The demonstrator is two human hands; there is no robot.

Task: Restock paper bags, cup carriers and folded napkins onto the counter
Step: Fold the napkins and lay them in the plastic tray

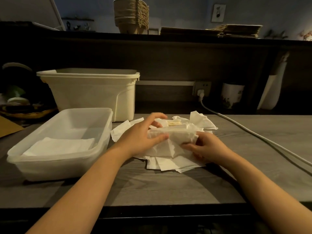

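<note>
A loose pile of white napkins (pixel 175 159) lies on the grey wooden worktop (pixel 152 186). My left hand (pixel 140 137) and my right hand (pixel 207 147) both grip one white napkin (pixel 177 139) lifted just above the pile. A clear plastic tray (pixel 101 149) stands to the left with a folded napkin stack (pixel 59 146) inside. On the dark upper counter stand stacked pulp cup carriers (pixel 131 16) and flat brown paper bags (pixel 236 31).
A tall cream plastic bin (pixel 91 93) stands behind the tray. A white power cable (pixel 253 134) runs from a wall socket (pixel 201 89) across the right of the worktop. A white patterned cup (pixel 232 97) sits at the back right. Dishes sit at far left.
</note>
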